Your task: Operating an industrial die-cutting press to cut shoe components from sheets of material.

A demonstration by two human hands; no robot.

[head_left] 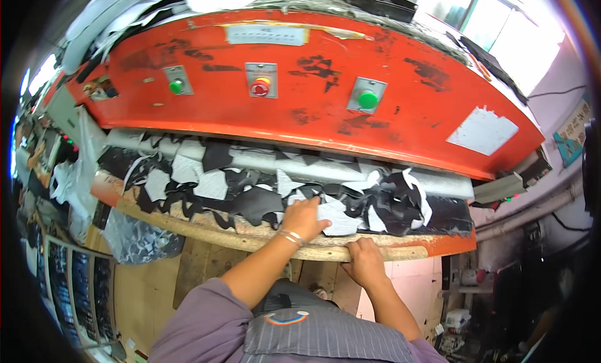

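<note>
My left hand [305, 219] reaches into a heap of black and white cut scraps of sheet material [256, 204] on the machine's bed. Its thumb stands apart from the fingers, over a white scrap [339, 217], and the fingertips press among the pieces. To the right, my right hand [366, 261] has its fingers curled over the pale rail [322, 253] along the bed's front edge. Larger black scraps [397, 203] with white strips lie curled together right of my left hand.
Behind the heap rises an orange machine front [219, 100] with two green buttons [367, 100] and a red knob [260, 87]. A clear bag of scraps [138, 238] hangs at the left, above a rack [78, 288]. A white pad [438, 183] lies under the machine's lower edge.
</note>
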